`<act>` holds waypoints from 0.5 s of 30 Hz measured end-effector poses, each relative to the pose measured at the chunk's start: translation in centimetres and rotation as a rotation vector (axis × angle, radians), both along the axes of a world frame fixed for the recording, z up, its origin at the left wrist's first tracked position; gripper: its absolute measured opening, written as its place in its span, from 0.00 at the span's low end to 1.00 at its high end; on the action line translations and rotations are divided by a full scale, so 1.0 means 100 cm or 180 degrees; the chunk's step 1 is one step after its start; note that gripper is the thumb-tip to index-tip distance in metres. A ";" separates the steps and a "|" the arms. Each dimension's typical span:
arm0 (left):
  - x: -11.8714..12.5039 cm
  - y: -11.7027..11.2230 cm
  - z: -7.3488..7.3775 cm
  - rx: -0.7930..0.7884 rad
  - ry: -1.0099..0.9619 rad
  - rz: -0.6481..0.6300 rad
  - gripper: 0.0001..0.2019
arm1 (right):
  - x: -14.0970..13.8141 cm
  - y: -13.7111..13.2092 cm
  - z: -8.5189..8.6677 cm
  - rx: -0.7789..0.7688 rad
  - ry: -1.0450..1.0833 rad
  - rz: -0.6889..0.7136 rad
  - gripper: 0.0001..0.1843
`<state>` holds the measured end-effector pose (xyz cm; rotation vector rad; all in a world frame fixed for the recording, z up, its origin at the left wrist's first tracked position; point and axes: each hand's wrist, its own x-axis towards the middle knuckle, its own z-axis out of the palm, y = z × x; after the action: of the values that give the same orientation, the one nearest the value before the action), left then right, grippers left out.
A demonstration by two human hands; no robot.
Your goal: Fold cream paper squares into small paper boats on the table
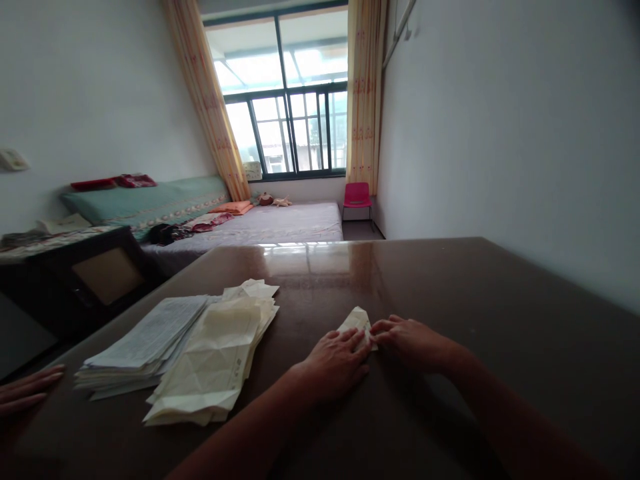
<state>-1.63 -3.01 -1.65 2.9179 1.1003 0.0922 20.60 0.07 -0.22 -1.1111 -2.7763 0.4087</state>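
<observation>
Forearms [256, 427] low over the near tabletop [440, 283], folded paper [356, 317] beneath left hand [336, 360] and beside right hand [411, 341]

Laid palm down across the near left part of the folded paper: left hand, fingers slightly bent over the top. Turned in at the right edge: right hand, fingertips gathered close to those of the left. Undersides hidden; cannot tell pinching from plain pressing. Narrowing to a point at the far end, well right of the loose piles.

Judging by the small shape and close fingers, probably flattening a fold. Anchor with the left hand, without sliding on the glossy surface. Line up edges with the right fingertips before pressing hard. Push straight down, then stroke outward along the crease, lightly near the thin-looking tip. Uncover the near part briefly to check alignment, now hidden by fingers.

Mind the left elbow: close by, cream sheets [210, 357], creased and stacked unevenly, overlapping the right side of printed sheets [145, 330]. Avoid brushing either pile. Farther left, well apart from the work: another person's hand [31, 391], cut off by the picture's edge, apparently idle.
</observation>
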 end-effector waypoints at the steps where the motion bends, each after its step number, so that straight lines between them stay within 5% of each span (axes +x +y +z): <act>1: 0.000 0.000 0.000 0.0037 -0.0006 0.0007 0.25 | 0.001 -0.001 0.001 0.0003 -0.0023 -0.0007 0.18; 15: 0.009 0.006 -0.008 0.0486 -0.0225 0.0086 0.14 | -0.001 -0.003 0.011 -0.0167 -0.0092 0.0051 0.22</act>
<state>-0.75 -2.41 -2.45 3.0050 1.1715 0.2902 20.54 -0.27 0.84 -1.1152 -2.8167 0.4738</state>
